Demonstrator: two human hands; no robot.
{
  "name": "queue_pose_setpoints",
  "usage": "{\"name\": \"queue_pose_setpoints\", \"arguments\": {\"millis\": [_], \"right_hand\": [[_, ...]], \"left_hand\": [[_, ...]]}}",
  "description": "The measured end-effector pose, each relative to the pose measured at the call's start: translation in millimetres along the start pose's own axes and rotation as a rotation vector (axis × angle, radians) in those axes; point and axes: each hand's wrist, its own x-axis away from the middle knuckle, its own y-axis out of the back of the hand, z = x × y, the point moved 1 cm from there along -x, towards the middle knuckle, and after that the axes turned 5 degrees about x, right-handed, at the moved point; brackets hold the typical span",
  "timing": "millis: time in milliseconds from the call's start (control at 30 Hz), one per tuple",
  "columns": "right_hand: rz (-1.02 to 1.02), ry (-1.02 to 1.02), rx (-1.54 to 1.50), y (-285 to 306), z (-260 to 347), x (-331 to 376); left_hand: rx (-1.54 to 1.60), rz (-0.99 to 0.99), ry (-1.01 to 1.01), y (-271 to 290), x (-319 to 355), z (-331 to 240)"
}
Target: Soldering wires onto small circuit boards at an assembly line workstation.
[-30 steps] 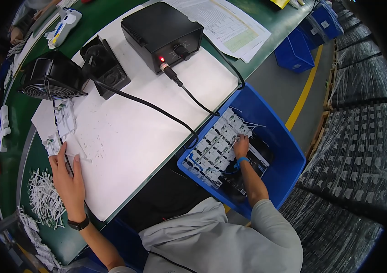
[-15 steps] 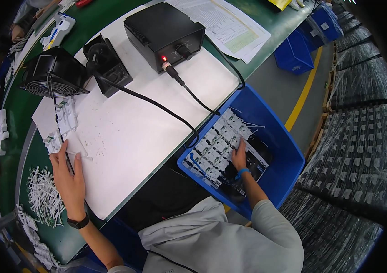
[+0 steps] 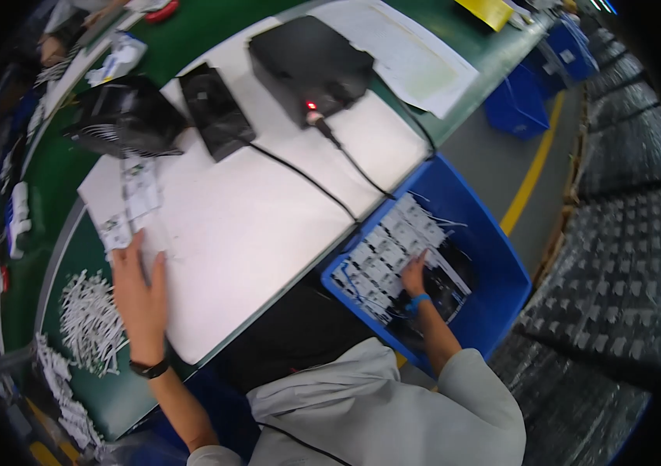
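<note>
My left hand [image 3: 141,299], a dark band on its wrist, rests at the left side of the white work sheet [image 3: 245,233]. Its fingers are stretched and apart, the tips touching a small white board-like part [image 3: 115,235]. A similar white part [image 3: 142,188] lies just beyond, in front of a black fan [image 3: 125,116]. Inside a blue bin [image 3: 494,264] at the right, my right hand [image 3: 414,278] reaches down with fingers extended. It touches the rows of white parts [image 3: 385,252] with green and black spots; blur hides its fingertips.
A black iron stand [image 3: 218,113] and a black control box [image 3: 307,66] with a red light stand at the back; their cables cross the sheet. Papers [image 3: 424,54] lie behind. White cable pieces [image 3: 90,322] are heaped at left. Film-wrapped stacks [image 3: 594,264] line the right.
The whole view has shifted, so the table and bin appear farther right and the picture is blurred. Both hands keep about the same places against the parts.
</note>
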Motion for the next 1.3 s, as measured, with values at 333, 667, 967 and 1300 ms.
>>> {"name": "queue_pose_setpoints", "arguments": {"millis": [333, 667, 967, 1300], "right_hand": [[-0.39, 0.132, 0.042, 82, 118, 31], [-0.4, 0.6, -0.24, 131, 388, 94], [0.137, 0.864, -0.256, 2, 659, 87], [-0.063, 0.899, 0.087, -121, 692, 31]], "left_hand": [[0.014, -0.075, 0.041, 38, 3, 13], [-0.05, -0.141, 0.161, 9, -16, 33], [0.119, -0.269, 0.227, 7, -20, 47], [0.198, -0.449, 0.255, -10, -11, 51]]}}
